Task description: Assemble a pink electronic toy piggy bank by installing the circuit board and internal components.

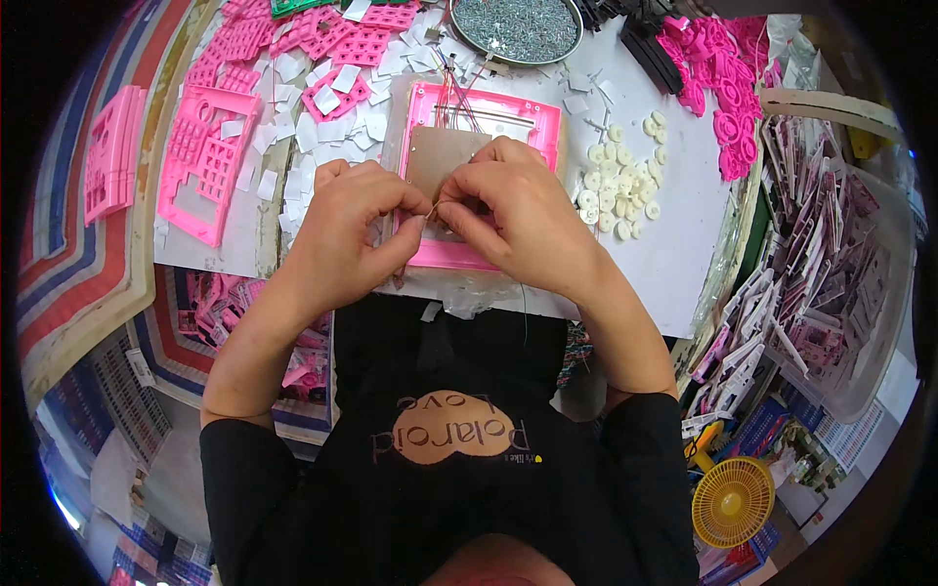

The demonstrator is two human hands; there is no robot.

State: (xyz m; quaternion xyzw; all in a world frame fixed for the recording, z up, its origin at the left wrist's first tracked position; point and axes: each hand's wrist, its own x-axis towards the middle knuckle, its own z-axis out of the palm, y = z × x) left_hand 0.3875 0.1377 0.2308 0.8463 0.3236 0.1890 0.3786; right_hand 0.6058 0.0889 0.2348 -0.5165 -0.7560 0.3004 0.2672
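Note:
A pink plastic frame (550, 132) lies on the table in front of me, with a brownish flat board (430, 151) inside it. Several thin coloured wires (451, 98) rise from its far side. Over the near part of the board, my left hand (357, 230) pinches a thin wire between thumb and forefinger. My right hand (518, 215) meets it there, its fingertips closed on the same wire (431, 209). The wire's far ends are hidden by my fingers.
White round buttons (625, 181) lie right of the frame, near bright pink parts (728, 107). A round tray of screws (518, 29) stands at the back. Pink panels (210, 161) and white paper pieces (305, 132) cover the left. A plastic bin (870, 342) sits at right, above a yellow basket (733, 500).

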